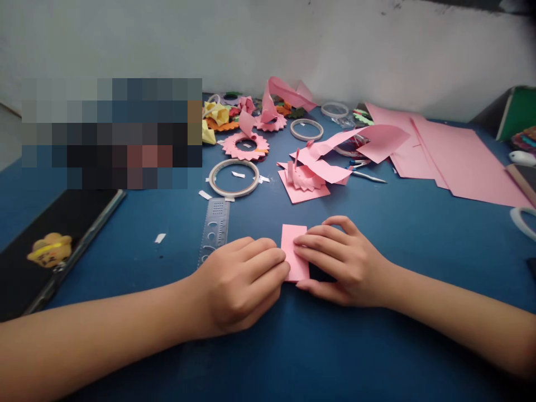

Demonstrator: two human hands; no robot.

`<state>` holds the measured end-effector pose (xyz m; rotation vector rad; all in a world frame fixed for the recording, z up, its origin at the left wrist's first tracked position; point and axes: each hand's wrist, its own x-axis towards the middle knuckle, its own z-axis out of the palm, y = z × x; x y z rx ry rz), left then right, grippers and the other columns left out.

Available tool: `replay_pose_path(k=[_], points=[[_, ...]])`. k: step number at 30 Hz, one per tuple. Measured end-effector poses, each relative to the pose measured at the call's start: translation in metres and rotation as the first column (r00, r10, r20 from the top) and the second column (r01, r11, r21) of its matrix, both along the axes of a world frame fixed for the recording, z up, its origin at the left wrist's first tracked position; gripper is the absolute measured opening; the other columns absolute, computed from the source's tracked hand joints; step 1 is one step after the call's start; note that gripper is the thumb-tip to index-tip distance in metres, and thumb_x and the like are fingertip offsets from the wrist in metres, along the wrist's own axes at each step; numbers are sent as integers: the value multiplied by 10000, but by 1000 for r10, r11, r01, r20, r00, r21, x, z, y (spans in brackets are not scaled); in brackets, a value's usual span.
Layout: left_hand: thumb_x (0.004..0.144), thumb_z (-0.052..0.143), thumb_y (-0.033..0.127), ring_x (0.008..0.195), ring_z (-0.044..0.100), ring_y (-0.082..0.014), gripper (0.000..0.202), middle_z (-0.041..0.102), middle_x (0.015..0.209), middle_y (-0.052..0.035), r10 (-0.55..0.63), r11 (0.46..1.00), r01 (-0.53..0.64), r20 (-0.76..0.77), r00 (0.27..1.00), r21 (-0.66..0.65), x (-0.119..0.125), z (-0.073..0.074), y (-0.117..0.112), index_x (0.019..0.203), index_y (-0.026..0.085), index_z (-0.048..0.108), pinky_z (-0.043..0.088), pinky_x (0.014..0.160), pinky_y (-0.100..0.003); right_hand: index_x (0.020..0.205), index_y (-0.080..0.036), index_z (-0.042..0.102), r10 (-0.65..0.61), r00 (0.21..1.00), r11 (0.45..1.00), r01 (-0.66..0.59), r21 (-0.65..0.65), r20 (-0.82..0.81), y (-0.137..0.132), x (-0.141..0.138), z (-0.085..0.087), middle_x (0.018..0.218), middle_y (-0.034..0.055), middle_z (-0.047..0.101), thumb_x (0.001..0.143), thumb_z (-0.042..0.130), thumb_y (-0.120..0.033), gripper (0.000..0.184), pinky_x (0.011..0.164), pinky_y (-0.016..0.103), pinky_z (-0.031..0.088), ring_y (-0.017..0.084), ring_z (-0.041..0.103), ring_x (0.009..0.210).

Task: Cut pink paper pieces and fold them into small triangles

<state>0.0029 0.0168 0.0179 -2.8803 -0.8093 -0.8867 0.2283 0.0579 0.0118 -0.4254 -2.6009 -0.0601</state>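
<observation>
A small pink paper rectangle (293, 245) lies flat on the blue table (419, 234), near its front. My left hand (240, 282) rests at the paper's left edge with its fingers curled, fingertips touching the paper. My right hand (341, 262) lies over the right side of the paper, fingers pressed on top and thumb at the lower edge. Both hands pinch the same piece against the table.
A clear ruler (214, 229) lies left of my hands, with a tape ring (233, 177) beyond it. Folded pink paper pieces (307, 178), a pink paper wreath (245, 145), more tape rings and large pink sheets (452, 162) fill the back. A dark folder (54, 245) lies at far left.
</observation>
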Motion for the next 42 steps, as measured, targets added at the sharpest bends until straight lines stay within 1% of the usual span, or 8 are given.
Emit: replay_pose_path(k=[10,15,19,24,27,33,39,42], points=[[842,492,77,930,606,-221,249,665,971,-115,36,999,-37,36,999,21,-3,-6,0,1080,77,569,540,756,-359,963,-73,634,-86,994,994,91,56,-71,-20,-6,-3,1007,146,714,798,541,-135,199,800,429,509,266,669,970],[853,487,99,1030,567,-246,329,627,1094,-141,142,989,-140,40,989,-48,-2,-4,1,1180,79,510,501,858,-399,1023,-125,604,-89,972,989,61,-132,-219,-19,-5,3,940,92,733,824,517,-79,221,756,334,527,173,695,886],[859,503,145,1052,558,-245,351,611,1132,-156,122,969,-95,107,987,-228,-5,-7,3,1203,74,495,482,888,-411,1074,-136,567,-21,962,948,-67,-311,-271,-21,-4,12,1002,116,721,861,470,-86,239,794,293,529,138,678,962],[851,514,126,801,622,-137,163,681,859,-20,93,763,131,308,947,-633,-9,-3,12,932,179,645,499,714,-253,1081,-129,549,-40,934,884,-132,-448,-355,-29,-6,16,1013,123,717,833,469,-55,270,764,258,529,124,681,941],[887,523,170,664,606,-91,158,672,754,19,161,662,153,338,927,-734,-7,4,12,861,200,676,470,573,-173,977,-133,582,-87,923,886,-100,-453,-375,-31,-8,14,847,87,723,824,489,-63,192,650,266,505,127,678,736],[904,511,223,555,553,-87,174,640,660,25,308,615,75,327,894,-785,3,9,4,846,166,664,419,451,-154,680,-176,501,-170,917,885,-19,-464,-360,-30,-8,12,511,-23,486,861,488,-112,193,500,261,344,90,383,468],[910,498,304,571,506,-83,196,598,669,36,455,499,21,283,844,-867,13,7,4,880,171,638,398,482,-166,822,-166,532,-6,933,744,-236,-625,-359,-26,-2,14,658,28,559,939,359,-218,215,567,238,426,115,512,596],[914,491,319,551,474,-79,211,563,633,45,504,506,-89,210,838,-858,19,8,4,874,167,633,373,495,-178,826,-162,543,-45,925,707,-237,-667,-377,-26,-2,12,665,11,562,929,432,-241,171,555,205,424,94,509,584]])
